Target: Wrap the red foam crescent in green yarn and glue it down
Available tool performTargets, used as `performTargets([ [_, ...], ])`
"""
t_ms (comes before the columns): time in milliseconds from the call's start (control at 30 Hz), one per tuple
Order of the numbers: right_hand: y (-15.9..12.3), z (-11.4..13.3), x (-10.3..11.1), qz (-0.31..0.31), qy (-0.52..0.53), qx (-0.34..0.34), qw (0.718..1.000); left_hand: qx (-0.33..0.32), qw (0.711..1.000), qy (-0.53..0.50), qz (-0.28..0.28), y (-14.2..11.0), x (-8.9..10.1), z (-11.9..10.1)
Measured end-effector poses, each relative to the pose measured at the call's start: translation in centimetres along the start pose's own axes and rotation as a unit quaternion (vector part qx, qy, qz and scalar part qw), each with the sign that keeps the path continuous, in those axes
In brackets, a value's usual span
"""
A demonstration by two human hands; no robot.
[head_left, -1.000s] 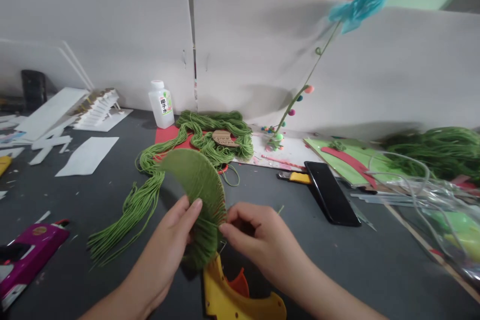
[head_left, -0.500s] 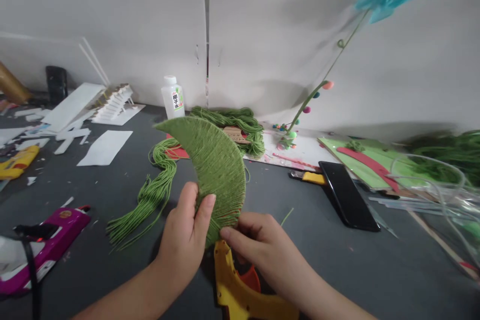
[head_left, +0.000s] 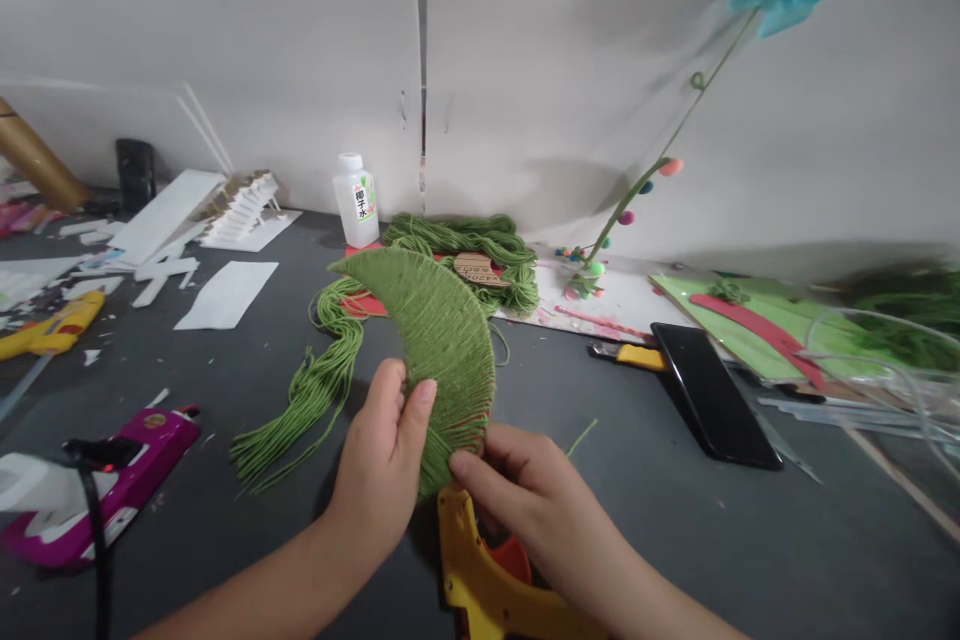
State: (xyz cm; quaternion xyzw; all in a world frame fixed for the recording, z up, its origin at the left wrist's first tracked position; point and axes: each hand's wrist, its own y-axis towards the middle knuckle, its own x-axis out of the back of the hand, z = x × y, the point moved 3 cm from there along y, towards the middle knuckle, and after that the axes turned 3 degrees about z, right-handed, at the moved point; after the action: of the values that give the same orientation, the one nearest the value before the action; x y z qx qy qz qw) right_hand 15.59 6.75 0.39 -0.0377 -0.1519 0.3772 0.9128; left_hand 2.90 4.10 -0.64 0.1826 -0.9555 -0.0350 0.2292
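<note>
A crescent shape wrapped in green yarn (head_left: pixel 439 330) is held up over the table, its pointed tip toward the upper left. My left hand (head_left: pixel 382 440) grips its inner edge, thumb on the front face. At the lower right edge, the thumb and fingers of my right hand (head_left: pixel 517 470) pinch it; whether they hold a yarn end is hidden. A little red shows between the strands near there. Just below lies a yellow glue gun (head_left: pixel 469 570) with an orange trigger, partly covered by my right hand. Behind the crescent is a loose bundle of green yarn (head_left: pixel 307 410).
A white bottle (head_left: pixel 356 200) stands by the white panels. To the right lie a black phone (head_left: pixel 712 395) and a yellow cutter knife (head_left: pixel 637 356). On the left are a purple power strip (head_left: pixel 142 470), another yellow glue gun (head_left: pixel 67 323) and white scraps. A pompom-trimmed stem (head_left: pixel 637 185) leans right.
The crescent has turned from a slanted, edge-on pose to show its broad face. Both hands keep hold of it. The camera view has shifted left.
</note>
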Motion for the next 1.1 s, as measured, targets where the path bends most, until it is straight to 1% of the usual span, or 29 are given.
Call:
performTargets([
  [133,0.1,0.0,0.1,0.039,0.005,-0.002,0.999,0.007,1.000,-0.015,0.010,-0.3,-0.3,0.2],
  [200,0.1,-0.1,0.1,0.057,-0.010,-0.017,0.998,0.005,1.000,-0.009,0.011,-0.3,-0.3,0.2],
  [267,0.0,-0.3,0.1,0.060,-0.026,-0.031,0.997,-0.005,1.000,0.001,0.007,-0.4,-0.2,0.1],
  [400,0.0,-0.4,-0.1,0.041,-0.019,-0.039,0.998,-0.023,1.000,0.020,0.004,-0.5,0.0,0.0],
  [500,0.0,-0.4,-0.3,0.032,0.012,-0.053,0.998,-0.033,0.999,0.008,0.019,-0.5,-0.1,0.1],
  [567,0.1,-0.4,-0.3,0.033,0.017,-0.049,0.998,-0.029,0.999,-0.001,0.020,-0.5,0.0,0.2],
  [733,0.1,0.3,0.6,0.023,-0.028,-0.006,0.999,-0.013,0.999,-0.005,-0.035,-0.1,0.6,0.3],
  [867,0.0,0.6,1.1,0.012,-0.029,0.002,1.000,-0.016,0.998,-0.043,-0.031,0.2,0.8,0.3],
  [1000,0.0,0.5,1.1,0.008,-0.002,0.017,1.000,-0.007,0.998,-0.052,-0.037,0.2,0.8,0.5],
  [1100,0.0,0.3,1.0,0.010,0.021,0.013,1.000,-0.007,0.997,-0.055,-0.050,0.1,0.8,0.6],
])
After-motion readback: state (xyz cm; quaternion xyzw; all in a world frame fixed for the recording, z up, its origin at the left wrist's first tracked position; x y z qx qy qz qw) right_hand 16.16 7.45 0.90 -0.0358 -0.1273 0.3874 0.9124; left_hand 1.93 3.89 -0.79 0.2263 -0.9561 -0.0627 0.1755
